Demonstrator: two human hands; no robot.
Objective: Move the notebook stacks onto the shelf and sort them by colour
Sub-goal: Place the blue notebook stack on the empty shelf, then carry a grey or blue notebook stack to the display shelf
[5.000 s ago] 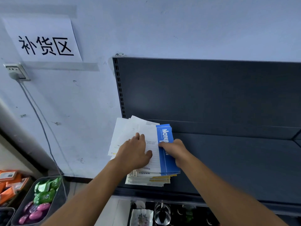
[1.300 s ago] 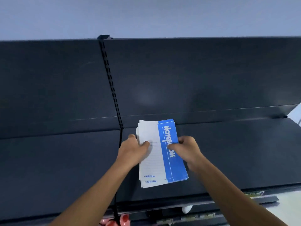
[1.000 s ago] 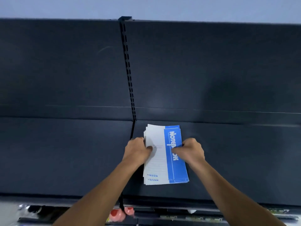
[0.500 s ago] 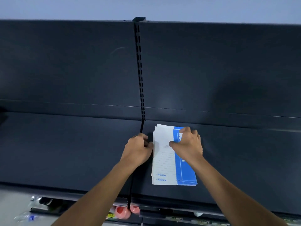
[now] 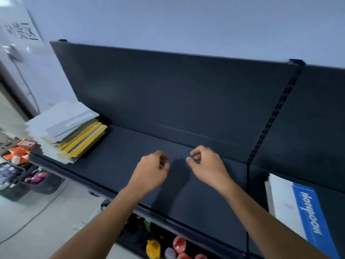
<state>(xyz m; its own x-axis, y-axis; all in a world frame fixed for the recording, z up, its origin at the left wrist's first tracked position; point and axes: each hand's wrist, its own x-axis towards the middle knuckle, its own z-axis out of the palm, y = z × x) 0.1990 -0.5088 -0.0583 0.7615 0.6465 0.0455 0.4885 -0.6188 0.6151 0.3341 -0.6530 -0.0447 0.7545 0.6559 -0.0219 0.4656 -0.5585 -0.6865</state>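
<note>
A stack of blue-and-white notebooks (image 5: 296, 208) lies flat on the dark shelf (image 5: 121, 165) at the far right, past the slotted upright. At the shelf's left end sits a taller mixed stack of notebooks (image 5: 69, 131), yellow covers showing under white ones. My left hand (image 5: 152, 171) and my right hand (image 5: 207, 165) hover over the bare middle of the shelf. Both have loosely curled fingers and hold nothing. Neither hand touches a stack.
A black slotted upright (image 5: 274, 116) divides the shelf's back panel. Bins of packaged goods (image 5: 16, 176) stand on the floor at the left. Colourful items (image 5: 168, 247) sit on a lower shelf. A paper sign (image 5: 20, 30) hangs on the wall.
Both hands have let go of the blue stack, which stays on the right section of the shelf. My view and hands have swung left, bringing the mixed stack into sight.
</note>
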